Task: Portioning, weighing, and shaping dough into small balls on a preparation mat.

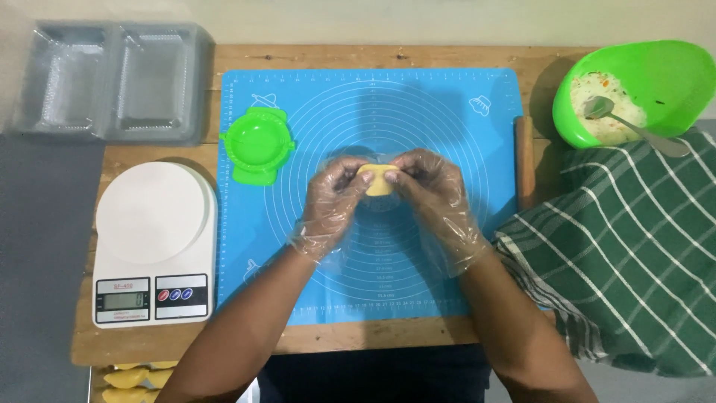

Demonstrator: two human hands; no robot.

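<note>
Both my hands wear clear plastic gloves and meet over the middle of a blue silicone mat (447,97). Between their fingertips is a small yellow piece of dough (377,181). My left hand (333,205) pinches its left side, and my right hand (432,195) pinches its right side. The dough is held just above the mat. A green round dumpling press (257,145) lies shut on the mat's left edge, left of my left hand.
A white kitchen scale (154,242) stands at the left. Clear plastic trays (112,80) sit at the back left. A green bowl (671,71) with filling and a spoon (634,127) is at the back right, above a green striped cloth (634,246). A wooden rolling pin (525,160) lies along the mat's right edge. Yellow shaped pieces (138,375) show at the bottom left.
</note>
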